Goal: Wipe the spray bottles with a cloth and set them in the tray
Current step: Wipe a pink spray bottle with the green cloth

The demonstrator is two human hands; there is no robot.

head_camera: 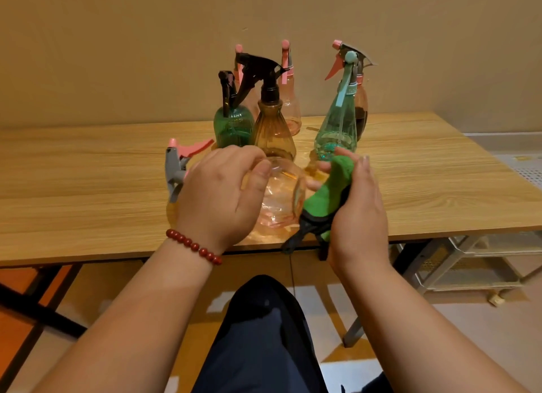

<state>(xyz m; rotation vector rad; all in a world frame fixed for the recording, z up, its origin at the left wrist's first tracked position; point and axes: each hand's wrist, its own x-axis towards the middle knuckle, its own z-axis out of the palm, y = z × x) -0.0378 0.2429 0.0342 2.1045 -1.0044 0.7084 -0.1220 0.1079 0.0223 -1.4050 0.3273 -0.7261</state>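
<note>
My left hand (pixel 220 193) grips a clear pink spray bottle (pixel 278 199) that lies sideways above the table's near edge, its grey and pink trigger head (pixel 179 164) pointing left. My right hand (pixel 357 214) holds a green cloth with black trim (pixel 325 199) against the bottle's base end. Behind them several more spray bottles stand upright on the wooden table (pixel 88 193): a dark green one (pixel 233 126), an amber one with a black head (pixel 272 128), a pale pink one (pixel 290 105), a light teal one (pixel 337 128) and a dark amber one (pixel 362 111).
A pale tiered tray rack (pixel 469 263) stands on the floor to the right of the table. The beige wall runs right behind the bottles. Black table legs (pixel 38 307) cross below on the left. My dark trouser leg (pixel 264 334) is under the table edge.
</note>
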